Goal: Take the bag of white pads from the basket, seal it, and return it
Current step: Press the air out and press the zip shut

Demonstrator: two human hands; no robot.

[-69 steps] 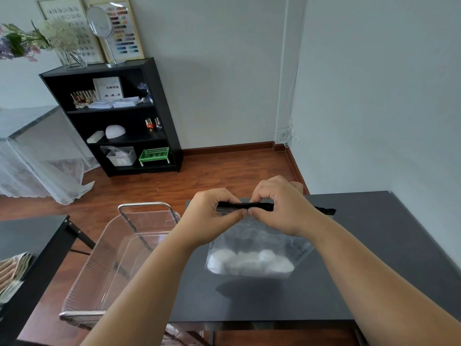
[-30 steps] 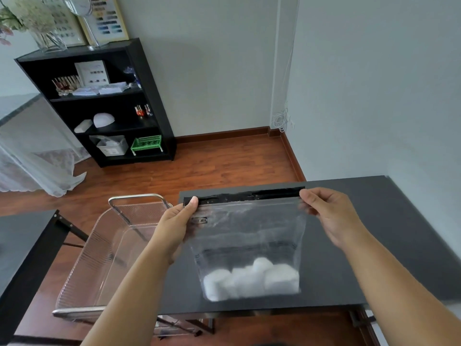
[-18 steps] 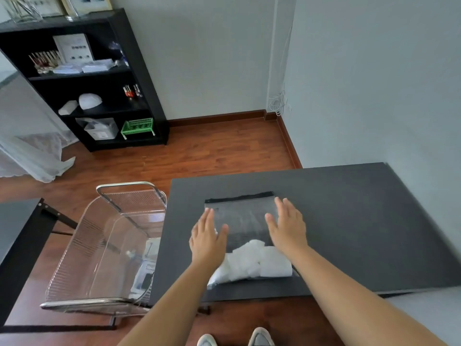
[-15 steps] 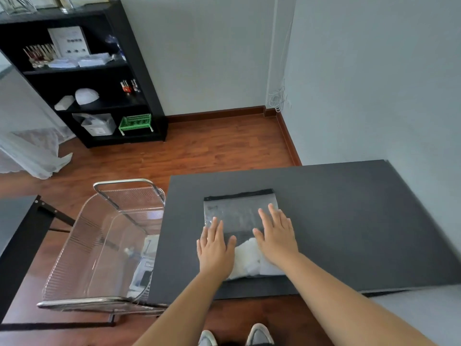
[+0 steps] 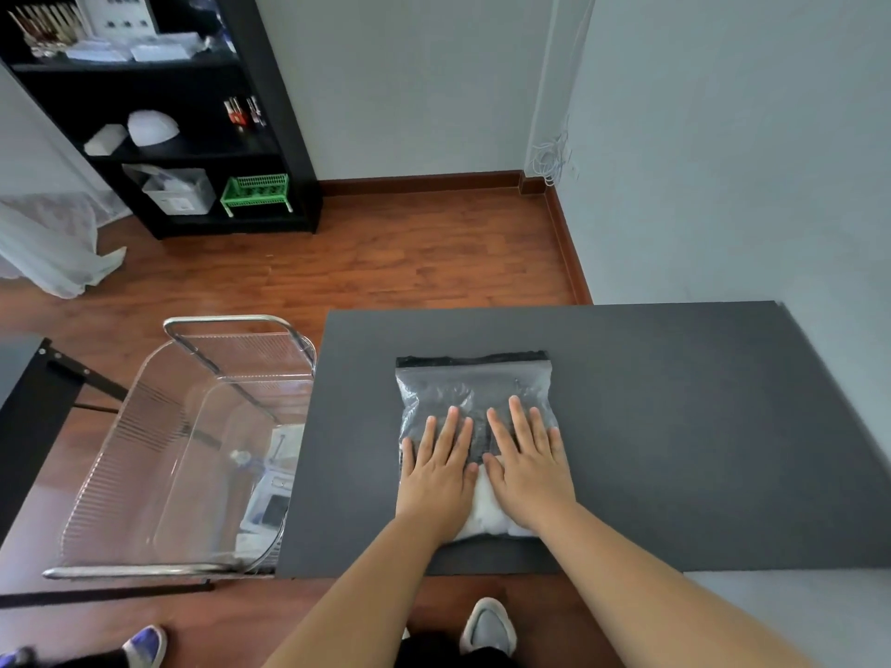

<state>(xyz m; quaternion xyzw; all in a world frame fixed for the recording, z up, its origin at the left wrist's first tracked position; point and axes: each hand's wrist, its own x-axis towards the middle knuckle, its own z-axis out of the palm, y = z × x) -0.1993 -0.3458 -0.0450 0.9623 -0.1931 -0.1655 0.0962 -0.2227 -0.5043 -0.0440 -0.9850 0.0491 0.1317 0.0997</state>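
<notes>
The dark counter (image 5: 675, 426) carries the clear bag (image 5: 475, 395) lying flat, the empty-looking basket (image 5: 159, 474) just beside its left edge. Both the left hand (image 5: 436, 467) and right hand (image 5: 528, 462) lie spread, palms down, on the white pads (image 5: 484, 515), no grip taken. It looks like air is being pressed out; next comes picking the bag up for the basket.

black shelf (image 5: 270, 113), green rack (image 5: 255, 190), dark table (image 5: 675, 402)
</notes>
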